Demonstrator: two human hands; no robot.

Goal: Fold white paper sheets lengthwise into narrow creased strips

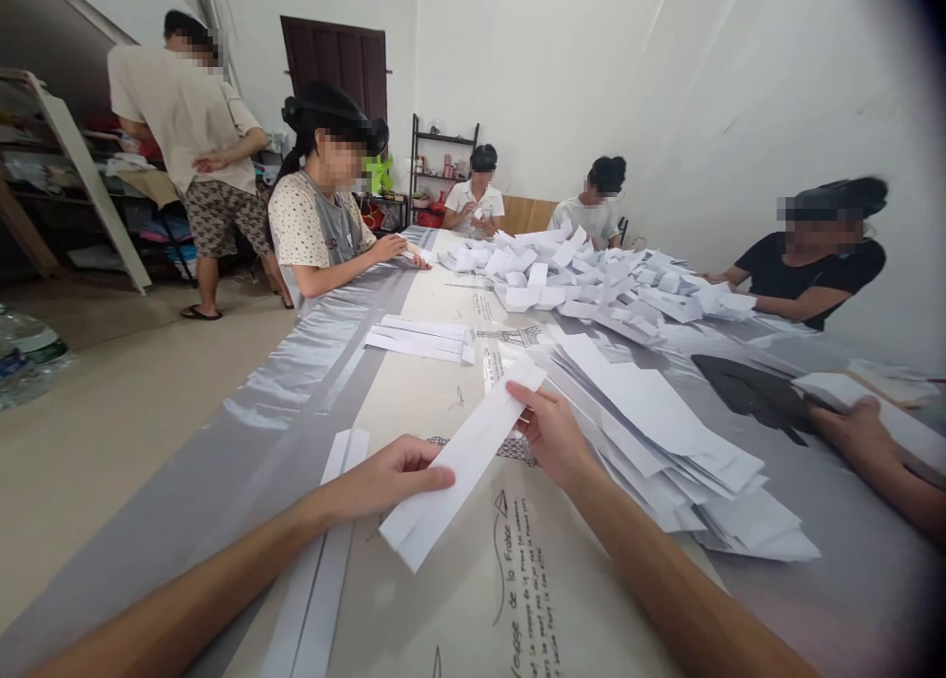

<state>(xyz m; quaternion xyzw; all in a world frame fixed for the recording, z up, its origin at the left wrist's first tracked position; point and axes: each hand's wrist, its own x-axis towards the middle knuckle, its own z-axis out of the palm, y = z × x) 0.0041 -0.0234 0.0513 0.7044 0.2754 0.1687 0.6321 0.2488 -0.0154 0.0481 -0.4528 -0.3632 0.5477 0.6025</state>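
A long folded strip of white paper [465, 451] is held slantwise above the table between both of my hands. My left hand [406, 476] grips its near end, thumb on top and the fingers hidden beneath. My right hand [551, 427] pinches the far end between thumb and fingers. Under my left forearm lies another long white paper strip [319, 579] with a dark line along it. Beyond my hands a few flat folded strips [421, 341] lie side by side. To the right of my right hand spreads a stack of white paper sheets [665, 432].
A large heap of folded white papers [576, 274] covers the far part of the table [222, 481]. Several people sit around it, and one person [188, 146] stands at the left. At right, another person's hand [857, 437] is near a dark flat object [754, 392].
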